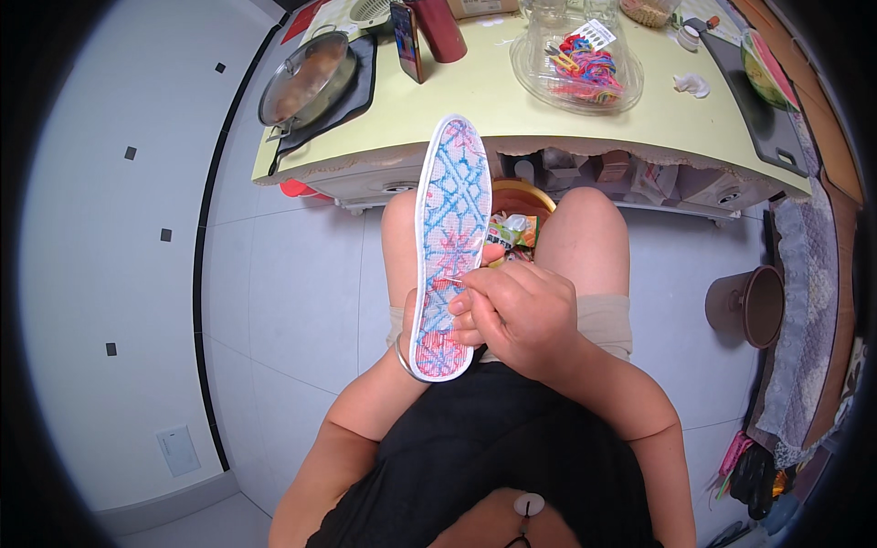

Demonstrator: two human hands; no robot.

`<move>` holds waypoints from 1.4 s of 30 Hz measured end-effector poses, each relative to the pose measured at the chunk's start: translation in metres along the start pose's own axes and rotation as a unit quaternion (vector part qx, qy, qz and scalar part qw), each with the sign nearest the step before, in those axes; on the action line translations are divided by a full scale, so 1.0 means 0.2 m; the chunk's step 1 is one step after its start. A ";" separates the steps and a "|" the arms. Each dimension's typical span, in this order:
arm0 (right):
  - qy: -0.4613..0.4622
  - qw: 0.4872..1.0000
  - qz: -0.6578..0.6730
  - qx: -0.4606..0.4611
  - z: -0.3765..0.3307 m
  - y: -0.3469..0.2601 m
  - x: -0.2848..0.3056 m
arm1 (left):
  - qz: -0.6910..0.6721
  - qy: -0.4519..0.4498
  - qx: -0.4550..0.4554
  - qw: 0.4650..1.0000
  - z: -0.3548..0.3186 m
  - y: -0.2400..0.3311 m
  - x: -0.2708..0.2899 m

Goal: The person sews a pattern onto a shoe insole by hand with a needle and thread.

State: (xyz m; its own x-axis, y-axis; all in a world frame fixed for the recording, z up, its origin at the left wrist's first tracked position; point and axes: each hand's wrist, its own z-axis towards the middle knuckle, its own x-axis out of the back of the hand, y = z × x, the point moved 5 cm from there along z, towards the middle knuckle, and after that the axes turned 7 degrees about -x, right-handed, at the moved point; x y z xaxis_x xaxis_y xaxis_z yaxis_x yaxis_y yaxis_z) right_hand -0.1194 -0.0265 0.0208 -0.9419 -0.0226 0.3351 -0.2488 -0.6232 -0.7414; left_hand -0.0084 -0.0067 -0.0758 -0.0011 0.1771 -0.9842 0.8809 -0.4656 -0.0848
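Observation:
An embroidered insole (454, 205) with white edging stands upright over my lap, its face stitched in blue and pink on a white grid. My left hand (408, 321) grips it from behind, mostly hidden by it; a silver bangle circles that wrist. My right hand (523, 309) lies over the lower half of the insole, thumb and forefinger pinched together. A thin pale sliver, seemingly a needle or thread end, shows at those fingertips against the stitching; it is too small to tell which.
On the table (475, 114) ahead are a lidded pan (311, 80), a propped phone (406, 43), a red cylinder (438, 29) and a clear plastic tray (530, 78) of coloured thread with small yellow scissors (564, 60). A bin (548, 196) holding wrappers stands between my knees; a brown bucket (744, 308) stands right.

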 end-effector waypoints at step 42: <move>-0.012 0.996 0.059 -0.069 -0.04 0.08 0.00 | 0.011 -0.053 0.012 0.998 -0.01 -0.04 0.01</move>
State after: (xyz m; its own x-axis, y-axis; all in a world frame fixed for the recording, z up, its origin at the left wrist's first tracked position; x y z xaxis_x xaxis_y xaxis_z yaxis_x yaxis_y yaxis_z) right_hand -0.1250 -0.0300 0.0036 -0.9610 -0.1096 0.2538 -0.1671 -0.5010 -0.8491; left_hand -0.0138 -0.0014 -0.0770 -0.0331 0.0736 -0.9967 0.8701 -0.4885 -0.0650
